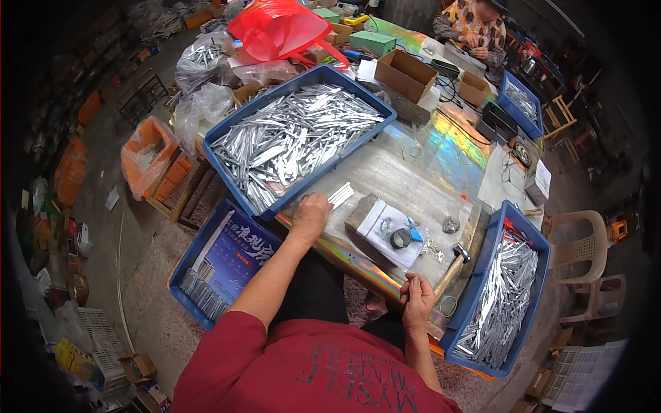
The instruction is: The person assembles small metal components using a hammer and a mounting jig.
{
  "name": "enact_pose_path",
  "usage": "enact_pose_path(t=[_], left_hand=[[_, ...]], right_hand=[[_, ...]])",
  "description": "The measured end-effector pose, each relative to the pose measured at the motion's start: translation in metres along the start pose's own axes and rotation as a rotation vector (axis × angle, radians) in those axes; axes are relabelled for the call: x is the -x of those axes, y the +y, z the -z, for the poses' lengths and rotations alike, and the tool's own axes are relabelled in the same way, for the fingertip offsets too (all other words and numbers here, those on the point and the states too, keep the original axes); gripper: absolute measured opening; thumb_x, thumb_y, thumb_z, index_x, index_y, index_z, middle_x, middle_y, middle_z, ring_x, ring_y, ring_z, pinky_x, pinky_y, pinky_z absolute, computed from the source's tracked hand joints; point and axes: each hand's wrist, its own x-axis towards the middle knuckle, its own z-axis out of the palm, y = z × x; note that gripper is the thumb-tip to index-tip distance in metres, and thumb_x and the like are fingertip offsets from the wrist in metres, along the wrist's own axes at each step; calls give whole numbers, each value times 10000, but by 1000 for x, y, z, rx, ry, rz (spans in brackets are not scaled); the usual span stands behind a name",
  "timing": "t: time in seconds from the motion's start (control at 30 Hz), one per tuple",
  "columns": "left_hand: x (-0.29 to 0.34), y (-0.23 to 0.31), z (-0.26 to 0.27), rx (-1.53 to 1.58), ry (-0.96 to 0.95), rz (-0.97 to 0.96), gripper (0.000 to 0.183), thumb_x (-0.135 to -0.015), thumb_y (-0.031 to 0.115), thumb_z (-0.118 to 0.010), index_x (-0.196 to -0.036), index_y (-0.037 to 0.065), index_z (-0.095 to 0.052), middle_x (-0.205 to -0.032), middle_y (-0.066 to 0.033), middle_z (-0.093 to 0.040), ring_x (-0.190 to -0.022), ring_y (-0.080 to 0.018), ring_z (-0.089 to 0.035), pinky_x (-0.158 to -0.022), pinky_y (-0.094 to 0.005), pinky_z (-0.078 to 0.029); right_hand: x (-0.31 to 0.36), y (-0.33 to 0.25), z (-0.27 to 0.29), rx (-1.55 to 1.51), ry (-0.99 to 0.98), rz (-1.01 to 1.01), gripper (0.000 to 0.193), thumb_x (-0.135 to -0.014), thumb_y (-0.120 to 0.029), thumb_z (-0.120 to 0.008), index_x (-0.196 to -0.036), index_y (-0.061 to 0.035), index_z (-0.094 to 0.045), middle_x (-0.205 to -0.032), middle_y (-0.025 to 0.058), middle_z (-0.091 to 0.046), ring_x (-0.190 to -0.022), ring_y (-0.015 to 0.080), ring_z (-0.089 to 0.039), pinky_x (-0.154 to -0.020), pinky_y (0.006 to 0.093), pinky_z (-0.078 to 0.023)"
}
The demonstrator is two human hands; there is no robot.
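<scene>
My left hand (311, 217) is closed at the table's near edge, beside the corner of a blue tray (329, 166) heaped with thin silver metal strips (296, 138). Just right of its fingers, a few pale strips (341, 195) lie side by side on the table. What the fingers grip is hidden. Near the front edge, my right hand (417, 297) is closed in a pinch, and anything in it is too small to make out. Between the hands, a block covered with white paper (385, 234) carries a small dark round object (400, 238).
A hammer (454, 265) and small metal pieces (432, 249) lie right of the block. Another blue tray of strips (499, 296) stands at right; a lower blue bin (227, 265) sits at left. Cardboard boxes (406, 72) and a red bag (279, 31) stand behind. A person (475, 34) works across the table.
</scene>
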Motion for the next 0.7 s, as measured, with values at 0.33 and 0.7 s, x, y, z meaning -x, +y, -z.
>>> enact_pose_path(t=[0.33,0.7], left_hand=[[-23,-5,85,217,149,-58,76,-694,55,-550,-749,2,-558,-716,-136,-554,-691,-293,-536,-614,-345,-425],[-48,-104,93,-302,-564,-3,135,-677,100,-507,-765,106,-609,-859,-116,-549,-839,-284,-541,-687,-367,-442]], right_hand=[[-2,5,4,44,-24,12,188,-858,-157,-423,-883,7,-512,-590,5,-467,-434,25,-362,-392,148,-275],[5,14,5,78,-14,4,195,-858,-163,-418,-858,3,-521,-571,-2,-458,-425,21,-352,-382,148,-260]])
